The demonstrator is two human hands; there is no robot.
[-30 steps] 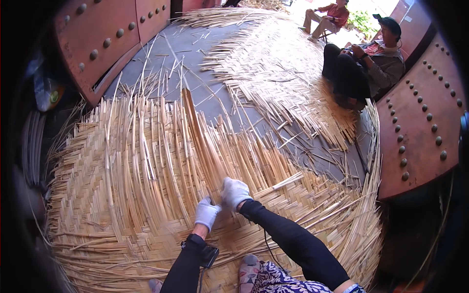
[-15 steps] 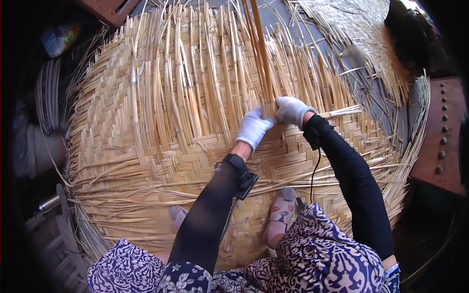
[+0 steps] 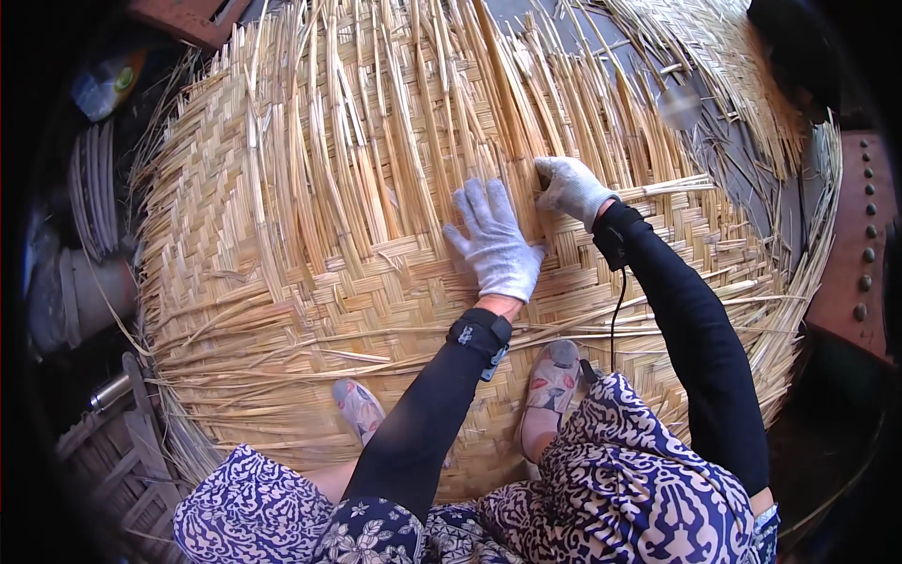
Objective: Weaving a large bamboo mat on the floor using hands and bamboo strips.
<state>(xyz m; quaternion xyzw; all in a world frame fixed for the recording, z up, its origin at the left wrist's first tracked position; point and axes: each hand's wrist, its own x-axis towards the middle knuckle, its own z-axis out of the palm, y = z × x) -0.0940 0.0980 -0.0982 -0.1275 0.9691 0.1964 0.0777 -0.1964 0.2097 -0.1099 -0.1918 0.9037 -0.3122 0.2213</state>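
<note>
My left hand (image 3: 491, 242), in a pale knit glove, lies flat on the woven split-cane mat (image 3: 282, 216) with its fingers spread and pointing up the picture. Just to its right, my right hand (image 3: 568, 188), gloved alike, is curled on the long loose cane strips (image 3: 503, 94), fingertips closed on them. These strips run up the picture from between my hands, among many others along the mat's unwoven far part. More strips lie crosswise below my hands, near my two slippered feet (image 3: 548, 385).
A second woven mat (image 3: 695, 56) lies top right, with a dark-clad person (image 3: 789, 52) beside it. Studded red panels (image 3: 850, 263) stand at right and top left. At left are a grey bucket (image 3: 99, 291), a metal cylinder (image 3: 110, 393) and a slatted wooden piece (image 3: 113, 451).
My left hand has let go of the strips and spread out on the mat. My right hand has moved slightly up and right. The brown strips stand out less. The view has tipped downward.
</note>
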